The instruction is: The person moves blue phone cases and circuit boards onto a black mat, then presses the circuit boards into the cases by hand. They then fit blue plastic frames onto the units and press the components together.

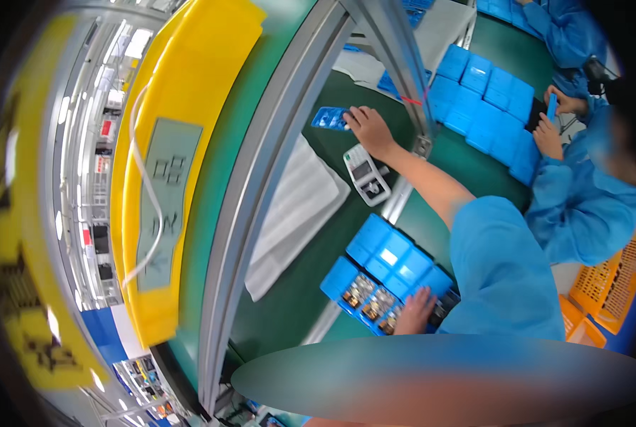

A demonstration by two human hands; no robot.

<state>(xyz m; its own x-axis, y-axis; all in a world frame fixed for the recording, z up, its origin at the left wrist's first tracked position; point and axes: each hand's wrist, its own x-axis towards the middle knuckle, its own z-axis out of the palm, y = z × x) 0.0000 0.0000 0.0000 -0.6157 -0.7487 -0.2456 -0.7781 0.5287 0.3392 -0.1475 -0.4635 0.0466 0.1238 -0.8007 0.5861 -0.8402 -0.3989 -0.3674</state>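
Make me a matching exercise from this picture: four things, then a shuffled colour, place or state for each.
1. Small blue tray
2. Open blue boxes
3. Rectangular device
4. Perforated baskets

A. Partly filled with small metallic parts
B. Orange, near the picture's right edge
C. Held in the right hand
D. Mostly white

Pairs: 1-C, 2-A, 3-D, 4-B

Bare green mat (300, 285) lies free between white sheet (296, 206) and blue boxes (368, 238), while a metal frame (257, 164) bars the left.
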